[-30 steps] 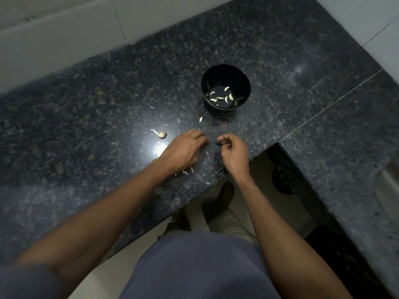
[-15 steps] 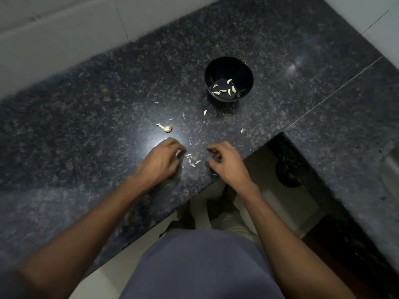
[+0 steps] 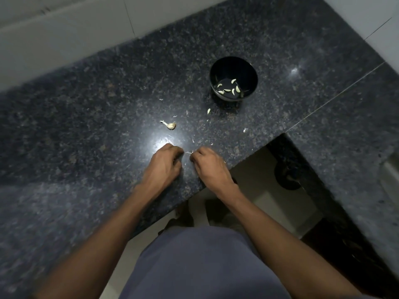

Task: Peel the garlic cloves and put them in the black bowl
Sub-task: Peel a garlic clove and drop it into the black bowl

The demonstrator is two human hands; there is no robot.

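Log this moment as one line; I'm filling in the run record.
left hand: curled, pinching skin | right hand: curled, pinching skin | bowl: peeled cloves inside | counter: stray clove, garlic stem

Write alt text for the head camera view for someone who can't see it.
Two hands, left and right, are curled close together over a dark speckled granite counter, apparently working a scrap of garlic skin between them. Beyond sits a black bowl holding peeled cloves, with one loose clove beside it.
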